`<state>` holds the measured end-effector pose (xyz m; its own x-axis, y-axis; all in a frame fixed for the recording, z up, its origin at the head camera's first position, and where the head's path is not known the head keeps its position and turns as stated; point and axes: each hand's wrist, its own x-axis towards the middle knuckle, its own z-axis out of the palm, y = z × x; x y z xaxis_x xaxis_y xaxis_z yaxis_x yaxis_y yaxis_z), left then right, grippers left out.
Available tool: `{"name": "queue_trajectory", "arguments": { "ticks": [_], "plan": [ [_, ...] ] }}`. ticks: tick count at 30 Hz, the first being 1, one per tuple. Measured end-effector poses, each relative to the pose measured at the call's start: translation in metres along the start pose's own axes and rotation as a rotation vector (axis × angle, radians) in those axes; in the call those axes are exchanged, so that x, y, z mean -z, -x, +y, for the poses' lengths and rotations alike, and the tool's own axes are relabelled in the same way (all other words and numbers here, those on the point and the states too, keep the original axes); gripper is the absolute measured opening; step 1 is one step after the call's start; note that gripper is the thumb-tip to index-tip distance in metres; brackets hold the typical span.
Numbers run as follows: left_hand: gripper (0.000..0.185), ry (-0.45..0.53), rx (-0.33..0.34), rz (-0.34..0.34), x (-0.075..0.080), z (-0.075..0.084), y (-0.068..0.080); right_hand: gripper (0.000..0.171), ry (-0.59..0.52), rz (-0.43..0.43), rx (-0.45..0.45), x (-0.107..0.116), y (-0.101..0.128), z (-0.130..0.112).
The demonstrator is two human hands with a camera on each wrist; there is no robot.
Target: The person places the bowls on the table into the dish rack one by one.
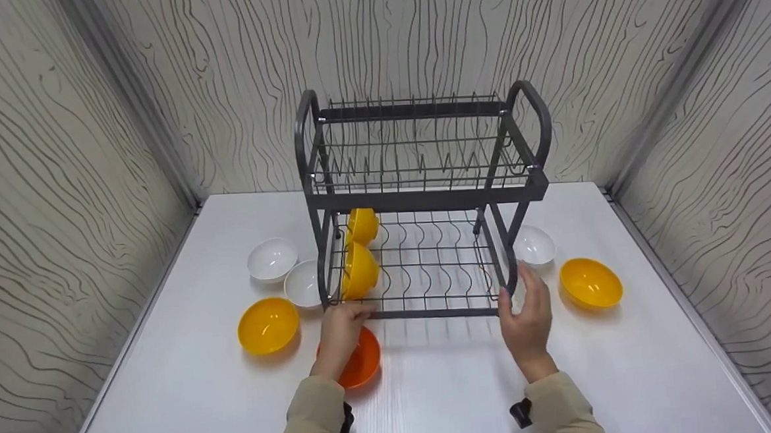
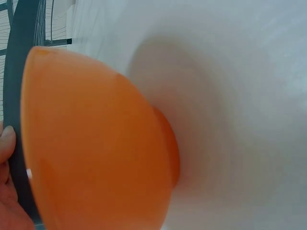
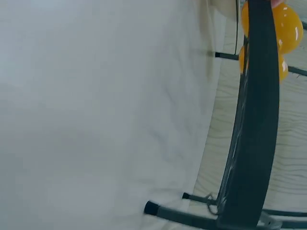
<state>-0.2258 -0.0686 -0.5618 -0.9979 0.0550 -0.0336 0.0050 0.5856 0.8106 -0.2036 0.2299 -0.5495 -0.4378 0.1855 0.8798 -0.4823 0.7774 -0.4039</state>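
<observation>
A dark grey two-tier dish rack (image 1: pixel 424 198) stands in the middle of the table. My left hand (image 1: pixel 342 327) grips the front bar at its lower left corner; in the left wrist view the thumb (image 2: pixel 7 139) lies on that bar. At the lower right corner my right hand (image 1: pixel 528 318) holds the frame, thumb in front and fingers along the outer side. Two yellow bowls (image 1: pixel 360 270) stand on edge, one behind the other, at the left end of the lower tier. An orange bowl (image 1: pixel 363 359) sits under my left wrist, partly hidden by it.
Left of the rack are two white bowls (image 1: pixel 272 259) and a yellow bowl (image 1: pixel 268 326). To the right are another white bowl (image 1: pixel 536 245), partly behind the frame, and a yellow bowl (image 1: pixel 590 283). Patterned walls (image 1: pixel 409 37) enclose the white table (image 1: pixel 447 385) at the back and sides.
</observation>
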Motion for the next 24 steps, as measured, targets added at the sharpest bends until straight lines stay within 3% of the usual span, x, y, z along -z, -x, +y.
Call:
{"name": "queue_trajectory", "arguments": {
  "ticks": [4,8,11,19,24],
  "plan": [
    [0.024,0.000,0.014,-0.009,0.000,0.000,0.001,0.048,0.116,-0.026,-0.044,0.013,0.009,0.031],
    [0.022,-0.035,-0.026,0.018,-0.001,-0.002,0.001,0.046,0.230,-0.111,-0.123,0.022,0.020,0.060],
    [0.021,-0.058,-0.043,0.031,-0.001,-0.003,0.000,0.046,0.312,-0.205,-0.186,0.028,0.022,0.078],
    [0.023,-0.035,0.020,0.005,-0.002,-0.001,0.000,0.062,0.488,-0.535,-0.433,0.040,0.010,0.114],
    [0.023,-0.025,0.013,0.006,-0.002,-0.001,0.000,0.071,0.532,-0.693,-0.512,0.043,0.006,0.132]
  ]
}}
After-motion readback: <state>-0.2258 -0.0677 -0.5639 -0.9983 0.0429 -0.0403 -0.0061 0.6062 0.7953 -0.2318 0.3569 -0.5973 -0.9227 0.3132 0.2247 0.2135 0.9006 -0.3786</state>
